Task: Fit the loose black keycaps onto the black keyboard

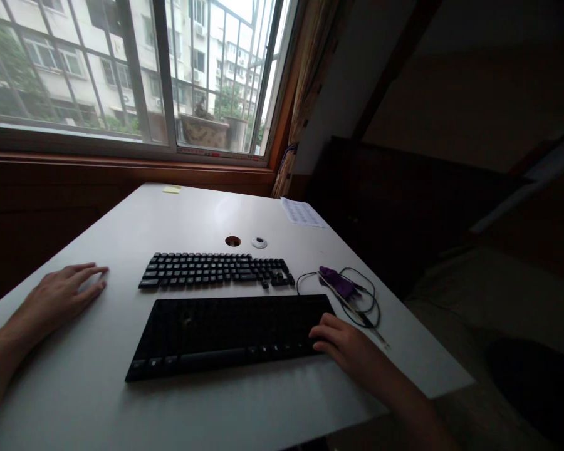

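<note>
A black keyboard base lies on the white table, most of it bare of keycaps. Along its near edge a few keycaps and a long space bar are in place. My right hand rests on the right end of this base with the fingers bent together; anything between the fingertips is hidden. Behind the base, loose black keycaps lie in rows in a keyboard layout, with a gap near the right end. My left hand lies on the table left of the keycaps, fingers stretched out and holding nothing.
Right of the base lie a looped black cable, a purple cloth-like item and a slender stick. Farther back are a round cable hole, its white cover ring, a printed sheet and a yellow note.
</note>
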`<state>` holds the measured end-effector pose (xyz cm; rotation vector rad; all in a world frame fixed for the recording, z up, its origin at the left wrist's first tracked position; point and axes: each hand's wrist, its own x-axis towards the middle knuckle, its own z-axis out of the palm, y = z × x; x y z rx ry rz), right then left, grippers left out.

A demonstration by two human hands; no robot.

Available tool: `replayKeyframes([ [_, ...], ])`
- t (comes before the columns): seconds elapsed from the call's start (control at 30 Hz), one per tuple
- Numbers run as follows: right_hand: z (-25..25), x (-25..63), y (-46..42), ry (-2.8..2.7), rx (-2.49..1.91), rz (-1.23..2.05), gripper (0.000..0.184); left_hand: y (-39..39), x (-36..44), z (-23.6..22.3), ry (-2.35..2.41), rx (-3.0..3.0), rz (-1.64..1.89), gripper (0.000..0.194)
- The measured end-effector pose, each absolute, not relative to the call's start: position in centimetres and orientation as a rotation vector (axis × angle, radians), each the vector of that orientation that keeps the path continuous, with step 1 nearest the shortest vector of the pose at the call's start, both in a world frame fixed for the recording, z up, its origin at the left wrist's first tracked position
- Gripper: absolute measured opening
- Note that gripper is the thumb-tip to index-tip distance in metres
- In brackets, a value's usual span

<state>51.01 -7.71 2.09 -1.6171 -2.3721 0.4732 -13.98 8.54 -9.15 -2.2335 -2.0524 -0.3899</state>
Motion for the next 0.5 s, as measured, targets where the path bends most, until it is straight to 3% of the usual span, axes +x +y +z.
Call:
replayKeyframes([
  [0.5, 1.91, 50.52, -8.11, -2.339, -1.586, 0.465, 0.016, 8.6, -14.2, -9.34, -1.958, -2.257, -0.419, 0.064],
])
